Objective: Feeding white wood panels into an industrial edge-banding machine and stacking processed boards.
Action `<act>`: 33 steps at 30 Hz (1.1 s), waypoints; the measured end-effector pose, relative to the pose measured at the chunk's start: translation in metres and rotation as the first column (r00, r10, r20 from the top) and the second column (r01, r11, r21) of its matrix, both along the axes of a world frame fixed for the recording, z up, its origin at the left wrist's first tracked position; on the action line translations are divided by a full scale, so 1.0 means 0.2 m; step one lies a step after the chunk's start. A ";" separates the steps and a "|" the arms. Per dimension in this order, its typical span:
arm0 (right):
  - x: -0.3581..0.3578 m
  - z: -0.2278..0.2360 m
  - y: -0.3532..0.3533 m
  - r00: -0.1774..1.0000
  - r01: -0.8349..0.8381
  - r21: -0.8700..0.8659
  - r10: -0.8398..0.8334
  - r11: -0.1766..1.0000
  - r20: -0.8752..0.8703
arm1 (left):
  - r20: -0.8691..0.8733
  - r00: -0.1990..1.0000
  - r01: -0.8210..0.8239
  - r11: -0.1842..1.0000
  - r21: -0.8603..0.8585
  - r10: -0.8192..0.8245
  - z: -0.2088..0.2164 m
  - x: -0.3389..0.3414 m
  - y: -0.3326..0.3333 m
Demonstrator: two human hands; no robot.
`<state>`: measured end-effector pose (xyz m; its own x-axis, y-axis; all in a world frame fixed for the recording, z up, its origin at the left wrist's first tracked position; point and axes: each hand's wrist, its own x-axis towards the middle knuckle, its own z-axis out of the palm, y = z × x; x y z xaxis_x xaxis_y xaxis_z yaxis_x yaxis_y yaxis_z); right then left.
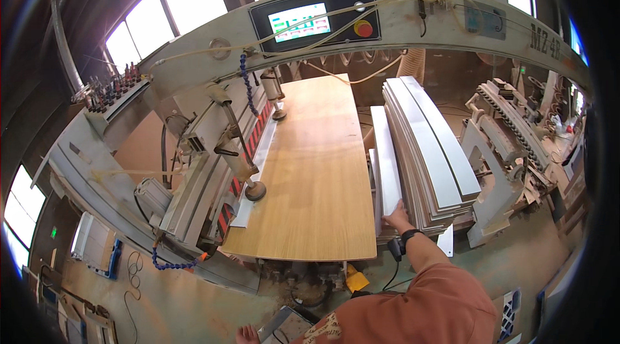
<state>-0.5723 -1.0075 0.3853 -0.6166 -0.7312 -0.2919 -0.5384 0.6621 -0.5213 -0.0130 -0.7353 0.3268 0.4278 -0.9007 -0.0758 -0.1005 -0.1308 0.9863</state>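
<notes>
My right hand (396,216) grips the near end of a long, narrow white board (386,163). This board lies along the left side of a tall stack of similar white strips (429,144). At the bottom edge my left hand (247,335) shows only in part, its fingertips slightly apart and nothing seen in them. A wide wood-grain panel (316,169) rests on the machine in front of me. Along its left edge lies a thin white strip (241,213), with round clamp pads (256,191) standing over the panel's left side.
A machine beam (219,53) with a lit screen (299,22) and a red stop button (363,29) arches across the back. Blue flexible hoses (174,265) hang at the left. A metal frame (494,182) stands right of the stack. A cable (394,274) hangs near my right wrist.
</notes>
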 end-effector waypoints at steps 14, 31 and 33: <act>0.07 0.49 0.09 0.559 0.294 -0.576 0.352 0.763 0.751 | -0.764 0.616 0.076 0.980 -0.183 -0.191 0.77 -0.67 -1.38; 0.47 0.42 -0.18 0.741 -0.144 -0.689 0.539 0.710 0.401 | -0.580 0.805 -0.061 0.990 0.129 0.125 0.76 -0.73 -1.72; 0.45 0.47 -0.14 0.681 -0.137 -0.660 0.554 0.739 0.479 | -0.750 0.651 -0.212 0.977 -0.030 0.118 0.77 -0.80 -1.70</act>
